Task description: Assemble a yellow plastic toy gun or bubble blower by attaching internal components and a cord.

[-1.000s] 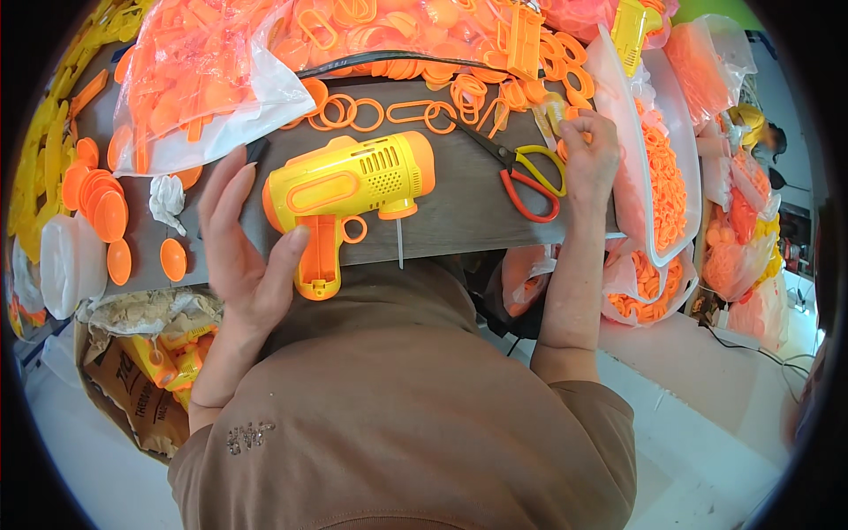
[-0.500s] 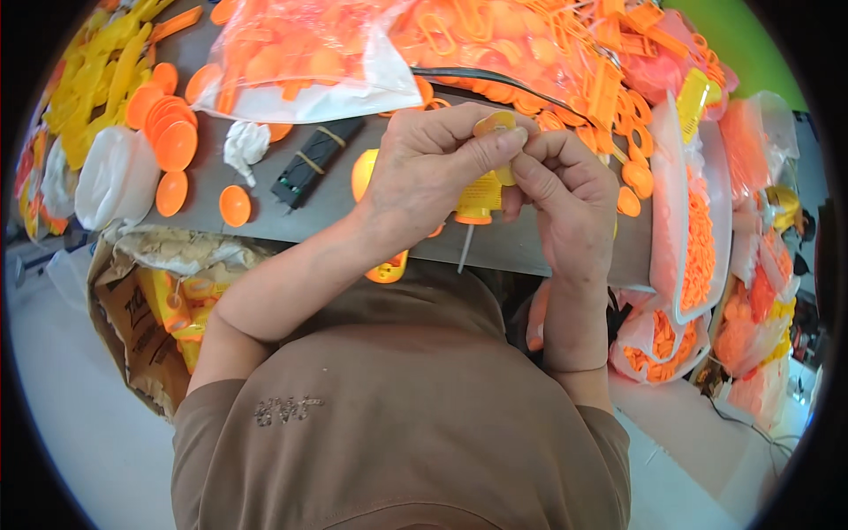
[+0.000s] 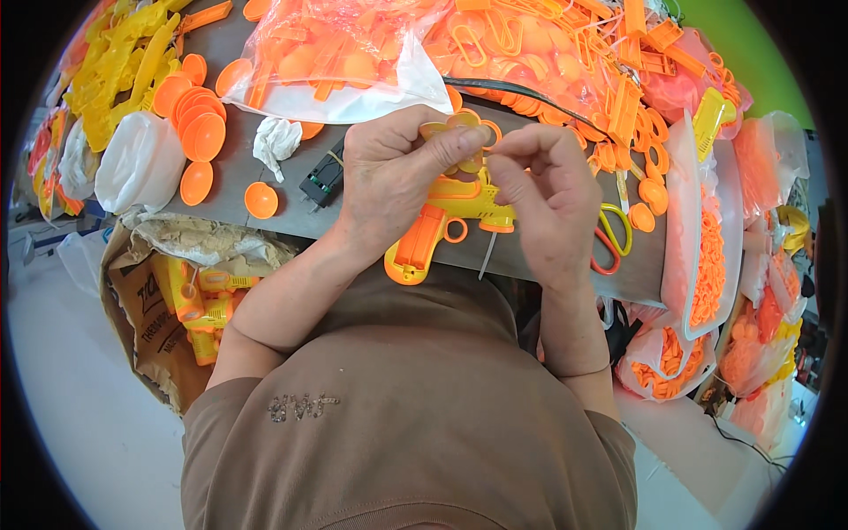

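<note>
My left hand (image 3: 384,177) is closed, pinching a translucent yellow, rounded-lobed plastic piece (image 3: 464,132) between thumb and fingers. Close to its right side, my right hand (image 3: 552,199) has its fingers curled inward; whatever they may pinch is too small to make out. Below both hands, on the table's near edge, lies a yellow gun-shaped plastic toy (image 3: 477,205) with an orange grip (image 3: 412,252). A thin metal rod (image 3: 487,254) sticks out under its orange tip. Part of the toy is hidden behind my left hand.
Scissors with red and yellow handles (image 3: 609,238) lie right of my right hand. Orange cups (image 3: 201,132), a crumpled tissue (image 3: 276,141) and a dark device (image 3: 323,179) are at left. Bagged orange parts (image 3: 353,62) fill the back; a white bin (image 3: 676,221) stands right.
My hands have drawn slightly apart, with the right fingers off the yellow piece. The left hand has shifted left and more of the toy and the scissors now show. The view has shifted a little.
</note>
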Motion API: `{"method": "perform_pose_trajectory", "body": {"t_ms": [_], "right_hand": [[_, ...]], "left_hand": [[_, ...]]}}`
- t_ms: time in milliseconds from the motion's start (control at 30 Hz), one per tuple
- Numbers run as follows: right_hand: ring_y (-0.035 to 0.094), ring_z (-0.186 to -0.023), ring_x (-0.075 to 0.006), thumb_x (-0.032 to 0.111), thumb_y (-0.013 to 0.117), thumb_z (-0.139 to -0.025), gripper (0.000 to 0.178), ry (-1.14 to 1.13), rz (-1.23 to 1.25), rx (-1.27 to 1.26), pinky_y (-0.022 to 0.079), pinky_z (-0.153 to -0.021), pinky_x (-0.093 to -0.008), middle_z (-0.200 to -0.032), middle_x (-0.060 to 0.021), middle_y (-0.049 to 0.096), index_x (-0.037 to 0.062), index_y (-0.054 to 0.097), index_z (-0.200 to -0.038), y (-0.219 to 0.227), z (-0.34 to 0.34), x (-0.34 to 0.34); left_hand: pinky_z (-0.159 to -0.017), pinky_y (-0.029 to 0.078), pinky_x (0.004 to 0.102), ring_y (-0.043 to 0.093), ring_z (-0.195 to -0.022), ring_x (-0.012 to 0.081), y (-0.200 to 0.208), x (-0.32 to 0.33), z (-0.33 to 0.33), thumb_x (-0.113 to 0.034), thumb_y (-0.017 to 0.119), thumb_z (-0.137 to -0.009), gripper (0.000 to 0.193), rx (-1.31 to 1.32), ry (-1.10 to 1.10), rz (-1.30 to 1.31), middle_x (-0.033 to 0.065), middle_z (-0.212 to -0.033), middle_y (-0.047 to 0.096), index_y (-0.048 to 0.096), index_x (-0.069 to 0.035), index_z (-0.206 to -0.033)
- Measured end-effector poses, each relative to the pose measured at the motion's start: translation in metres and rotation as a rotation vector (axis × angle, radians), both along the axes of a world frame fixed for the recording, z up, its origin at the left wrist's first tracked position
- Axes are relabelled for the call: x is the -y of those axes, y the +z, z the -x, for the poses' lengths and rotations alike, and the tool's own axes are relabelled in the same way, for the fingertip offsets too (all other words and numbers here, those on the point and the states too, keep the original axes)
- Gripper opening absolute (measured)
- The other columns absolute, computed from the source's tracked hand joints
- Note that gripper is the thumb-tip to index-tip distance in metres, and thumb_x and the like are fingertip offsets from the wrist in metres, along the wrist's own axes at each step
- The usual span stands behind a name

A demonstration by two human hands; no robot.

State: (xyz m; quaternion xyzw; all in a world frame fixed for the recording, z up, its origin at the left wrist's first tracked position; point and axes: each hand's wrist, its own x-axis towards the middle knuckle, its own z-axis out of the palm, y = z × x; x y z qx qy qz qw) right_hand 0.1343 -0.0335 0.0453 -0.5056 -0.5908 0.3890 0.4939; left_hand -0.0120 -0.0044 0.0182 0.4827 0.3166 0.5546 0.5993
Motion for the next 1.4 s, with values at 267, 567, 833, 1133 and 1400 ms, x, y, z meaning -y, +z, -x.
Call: {"method": "perform_pose_trajectory", "body": {"t_ms": [267,567,833,1133,1400], "right_hand": [[0.06,-0.073,-0.0097,-0.002,0.057,-0.086,0.007,0.051,-0.024,-0.018,0.048,-0.066,-0.0207,-0.084,-0.0042,0.059,-0.0006,0.053,-0.092,-0.015,0.007,0.001],[0.046,-0.057,-0.0029,-0.001,0.062,-0.082,0.01,0.255,0.097,0.305,0.036,-0.05,-0.0182,-0.068,0.0026,0.053,0.0004,0.058,-0.092,0.017,-0.016,-0.006],[0.056,-0.071,-0.0128,-0.002,0.067,-0.075,0.022,0.184,-0.283,0.392,0.044,-0.058,-0.0223,-0.086,-0.0063,0.06,0.001,0.059,-0.096,0.01,-0.013,-0.002],[0.06,-0.083,-0.029,-0.003,0.07,-0.069,0.03,0.184,-0.812,0.584,0.051,-0.068,-0.0342,-0.103,-0.0145,0.061,0.0015,0.059,-0.097,-0.024,-0.014,0.016],[0.059,-0.085,-0.022,-0.006,0.069,-0.07,0.03,-0.049,-0.492,0.58,0.046,-0.078,-0.0304,-0.093,-0.0108,0.062,-0.0002,0.058,-0.098,-0.028,-0.05,0.014]], "left_hand": [[-0.056,0.048,0.0185,0.057,-0.064,0.005,0.002,0.003,0.009,-0.011,0.064,-0.086,0.014,-0.091,-0.015,-0.066,0.0033,-0.07,0.064,0.066,0.003,-0.087],[-0.054,0.05,0.0199,0.06,-0.06,0.0067,0.013,0.011,0.03,-0.009,0.064,-0.085,0.015,-0.372,-0.08,-0.177,0.0056,-0.072,0.066,0.066,0.004,-0.091],[-0.049,0.047,0.0194,0.058,-0.054,0.0074,0.014,0.019,0.035,-0.011,0.064,-0.085,0.016,-0.219,-0.074,0.107,0.0057,-0.065,0.064,0.067,0.005,-0.087],[-0.046,0.044,0.0208,0.056,-0.05,0.0093,0.001,0.025,0.034,-0.016,0.062,-0.088,0.021,-0.041,-0.226,0.276,0.0053,-0.061,0.061,0.067,0.004,-0.086],[-0.056,0.047,0.0223,0.058,-0.065,0.0074,-0.004,0.032,0.064,-0.009,0.049,-0.094,0.019,-0.123,-0.21,0.177,0.0055,-0.077,0.064,0.06,0.004,-0.102]]}}
